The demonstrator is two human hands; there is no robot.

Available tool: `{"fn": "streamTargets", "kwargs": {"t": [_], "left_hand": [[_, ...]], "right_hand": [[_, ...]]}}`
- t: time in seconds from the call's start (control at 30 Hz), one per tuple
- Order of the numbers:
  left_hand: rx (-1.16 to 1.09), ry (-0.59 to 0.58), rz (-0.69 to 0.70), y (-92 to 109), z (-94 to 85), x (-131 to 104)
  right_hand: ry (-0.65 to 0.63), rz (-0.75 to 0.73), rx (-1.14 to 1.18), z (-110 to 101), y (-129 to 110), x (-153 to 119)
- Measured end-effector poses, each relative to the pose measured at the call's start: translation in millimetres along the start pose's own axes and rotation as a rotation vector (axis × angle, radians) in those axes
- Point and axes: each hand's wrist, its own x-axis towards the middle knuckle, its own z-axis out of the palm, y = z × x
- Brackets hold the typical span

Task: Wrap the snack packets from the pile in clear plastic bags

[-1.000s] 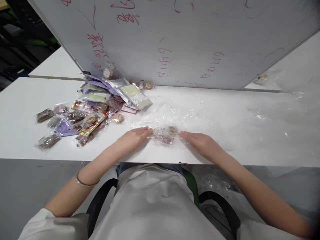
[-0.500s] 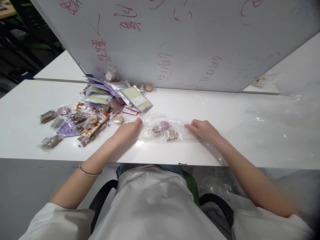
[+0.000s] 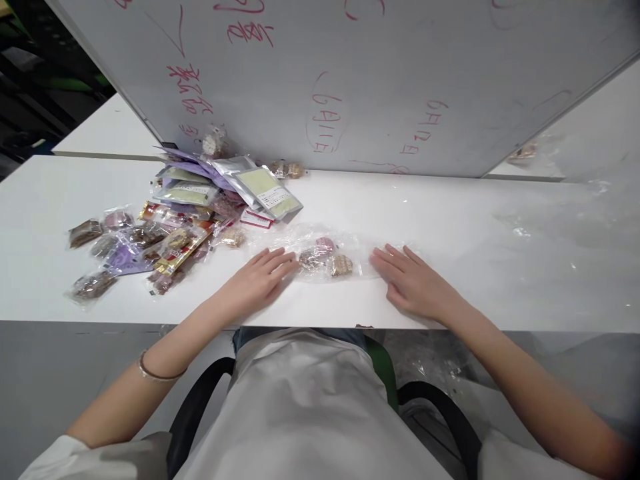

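On the white table lies a clear plastic bag point(image 3: 357, 248) with a few small wrapped snacks in it. Among them are a pink round snack point(image 3: 325, 245), a tan one point(image 3: 342, 265) and a dark brown one point(image 3: 311, 259). My left hand point(image 3: 260, 279) rests palm down over the bag's left end, fingers stretched toward the snacks. Flat on the right end lies my right hand point(image 3: 413, 280), its fingers spread. Neither hand grips anything that I can see. The undersides of both palms are hidden.
Left of the bag is a pile of wrapped snacks point(image 3: 145, 237) and flat green-and-silver packets point(image 3: 270, 191). A whiteboard point(image 3: 280, 100) with red writing stands along the back. Clear plastic sheeting point(image 3: 555, 247) covers the table's right part. The table's front edge point(image 3: 300, 325) is near my body.
Both hands have let go of the bag's ends, which they pinched before. Their fingers have straightened and now lie flat on it. The view has shifted slightly.
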Motion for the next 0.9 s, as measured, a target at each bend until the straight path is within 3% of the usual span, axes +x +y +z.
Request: {"fn": "streamTargets", "kwargs": {"t": [0.1,0.2,0.27,0.33,0.43,0.53,0.6,0.63,0.7,0.73,0.83,0.9], "left_hand": [[-0.058,0.039,-0.111,-9,1.0,-4],[-0.143,0.107,-0.332,-10,-6.7,1],[-0.183,0.09,-0.514,-8,-11.6,10],[-0.164,-0.003,-0.659,-4,-11.7,21],[-0.02,-0.085,-0.736,4,-2.8,30],[0.172,0.122,-0.626,17,8.7,28],[0.203,0.268,-0.391,31,14.7,25],[0.181,0.282,-0.256,38,17.5,25],[0.106,0.204,-0.066,52,23.7,27],[0.076,0.145,-0.039,57,27.3,30],[0.044,0.042,-0.097,64,39.1,37],[0.042,0.033,-0.125,66,44.9,40]], "right_hand": [[0.053,0.087,-0.022,9,5,-4],[0.04,0.243,0.088,0,9,2],[-0.032,0.408,0.218,-10,9,13],[-0.153,0.579,0.355,-17,7,25],[-0.299,0.749,0.499,-21,8,38],[-0.335,0.818,0.533,-27,14,39],[-0.387,0.769,0.503,-35,19,35],[-0.423,0.723,0.48,-40,21,33],[-0.484,0.628,0.44,-51,23,31],[-0.505,0.597,0.43,-56,23,32],[-0.505,0.611,0.46,-68,14,41],[-0.391,0.72,0.547,-67,-2,52]]}}
